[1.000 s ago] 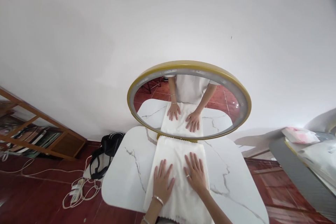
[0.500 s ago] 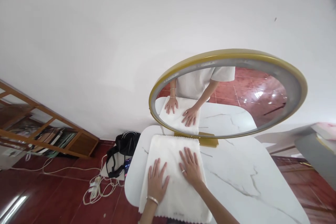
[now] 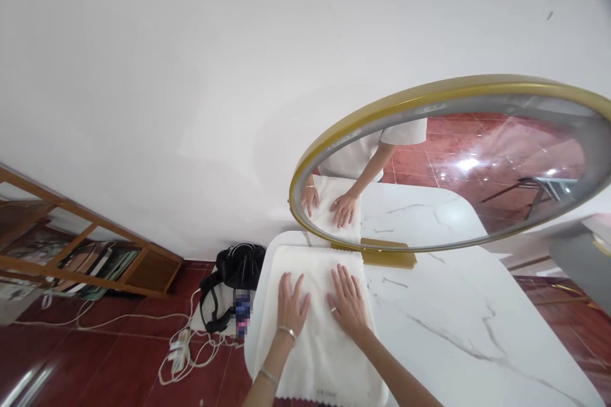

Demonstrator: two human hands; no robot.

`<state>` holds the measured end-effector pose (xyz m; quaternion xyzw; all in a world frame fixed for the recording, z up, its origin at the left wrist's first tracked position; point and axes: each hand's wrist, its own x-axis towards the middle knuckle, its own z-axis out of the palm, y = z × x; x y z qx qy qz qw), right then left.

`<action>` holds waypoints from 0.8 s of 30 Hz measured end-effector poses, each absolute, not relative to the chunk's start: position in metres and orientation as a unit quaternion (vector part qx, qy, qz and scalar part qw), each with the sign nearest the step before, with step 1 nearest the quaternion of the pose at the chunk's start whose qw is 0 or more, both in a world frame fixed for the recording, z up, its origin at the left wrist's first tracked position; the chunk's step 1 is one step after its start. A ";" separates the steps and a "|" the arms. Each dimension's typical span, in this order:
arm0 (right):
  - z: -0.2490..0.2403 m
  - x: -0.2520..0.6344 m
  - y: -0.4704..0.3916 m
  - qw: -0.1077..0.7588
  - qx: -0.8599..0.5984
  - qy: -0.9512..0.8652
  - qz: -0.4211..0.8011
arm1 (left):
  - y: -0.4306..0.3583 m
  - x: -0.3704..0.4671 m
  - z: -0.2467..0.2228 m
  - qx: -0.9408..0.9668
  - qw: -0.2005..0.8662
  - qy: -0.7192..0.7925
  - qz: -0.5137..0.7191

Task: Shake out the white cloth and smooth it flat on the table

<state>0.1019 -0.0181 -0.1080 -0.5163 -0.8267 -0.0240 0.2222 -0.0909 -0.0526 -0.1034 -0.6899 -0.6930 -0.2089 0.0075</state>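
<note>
A white cloth with scalloped edges lies spread over the left part of a white marble-patterned table. My left hand rests flat on its left half, fingers somewhat apart, with bracelets on the wrist. On the right half, my right hand lies palm down with its fingers spread, a ring on one of them. Neither hand grips anything. Small wrinkles run through the cloth between and below the hands.
An oval gold-framed mirror stands on a gold base at the table's back and reflects both arms. Left on the floor are a black bag, white cables with a power strip, and a wooden shelf.
My left hand has slid forward over the cloth, its fingers now nearer the back edge. My right hand stays almost in place. The view has shifted slightly, and the mirror appears larger.
</note>
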 end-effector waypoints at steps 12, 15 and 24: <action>-0.115 0.057 0.045 0.214 -0.562 -0.798 -0.029 | 0.045 -0.099 -0.103 -0.707 -0.011 -0.686 -0.169; -0.121 0.043 0.068 0.189 -0.587 -0.787 -0.008 | 0.062 -0.102 -0.099 -0.696 -0.019 -0.699 -0.161; -0.116 0.010 0.119 0.107 -0.560 -0.821 0.034 | 0.095 -0.122 -0.088 -0.667 -0.044 -0.729 -0.150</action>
